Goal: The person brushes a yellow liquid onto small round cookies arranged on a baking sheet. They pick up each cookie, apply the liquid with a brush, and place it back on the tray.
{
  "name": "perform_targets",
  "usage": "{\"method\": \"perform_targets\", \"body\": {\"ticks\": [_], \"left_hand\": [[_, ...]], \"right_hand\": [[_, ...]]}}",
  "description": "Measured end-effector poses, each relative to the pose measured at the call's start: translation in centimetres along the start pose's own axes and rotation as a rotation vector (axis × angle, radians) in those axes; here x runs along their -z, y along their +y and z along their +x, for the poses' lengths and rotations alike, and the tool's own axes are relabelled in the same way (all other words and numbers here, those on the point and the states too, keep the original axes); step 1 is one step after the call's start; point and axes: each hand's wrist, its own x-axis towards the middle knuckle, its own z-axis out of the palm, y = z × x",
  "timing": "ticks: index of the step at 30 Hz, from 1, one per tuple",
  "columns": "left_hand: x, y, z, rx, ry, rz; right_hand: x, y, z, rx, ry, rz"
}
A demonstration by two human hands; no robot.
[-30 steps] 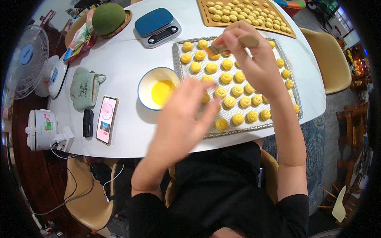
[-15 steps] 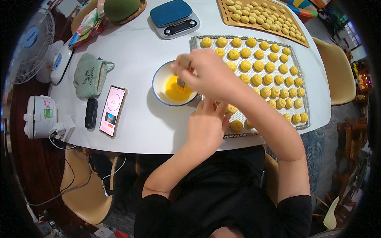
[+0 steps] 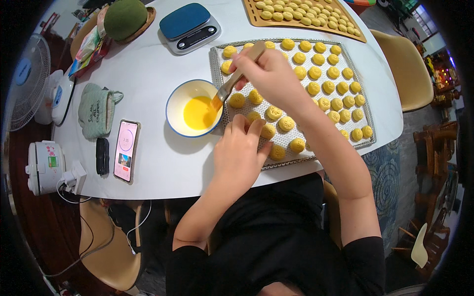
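Note:
My right hand (image 3: pixel 274 74) is closed around a pastry brush (image 3: pixel 229 88) with a wooden handle and metal band. Its yellow-wet bristles point down at the right rim of a white, blue-edged bowl (image 3: pixel 174 116), which holds yellow liquid (image 3: pixel 197 112) like beaten egg. My left hand (image 3: pixel 238 150) rests at the near left edge of a perforated metal tray (image 3: pixel 368 140), fingers bent and apart, beside a round patterned pastry (image 3: pixel 267 130). Rows of such yellow pastries cover the tray. Part of the left fingertips is hard to make out.
A second tray (image 3: pixel 254 18) of pale dough balls stands at the back right. A kitchen scale (image 3: pixel 190 27) is behind the bowl. To the left lie a phone (image 3: pixel 127 150), a black case (image 3: pixel 102 155), a green cloth pouch (image 3: pixel 96 111), a fan (image 3: pixel 29 81) and a small white cooker (image 3: pixel 47 167).
The brush has come up from the liquid to the bowl's right rim, as my right hand moved toward the tray. My left hand has shifted slightly left and nearer. The whole view has shifted.

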Motion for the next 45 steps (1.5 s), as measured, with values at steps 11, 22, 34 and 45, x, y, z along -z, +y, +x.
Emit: {"method": "perform_targets", "body": {"ticks": [11,22,34,45], "left_hand": [[0.8,-0.2,0.2,-0.08,0.036,-0.235],[-0.5,-2.1,-1.6,0.185,0.107,-1.329],[-1.4,-1.7,-1.2,0.124,0.069,-1.435],[-1.9,-0.4,-0.7,0.25,0.042,-1.81]], "right_hand": [[1.1,1.3,-0.8,-0.027,0.061,0.222],[6.3,1.0,-7.2,-0.02,0.087,0.726],[6.2,1.8,-8.3,0.038,0.14,0.72],[7.4,2.4,-8.4,0.125,0.22,0.7]]}}
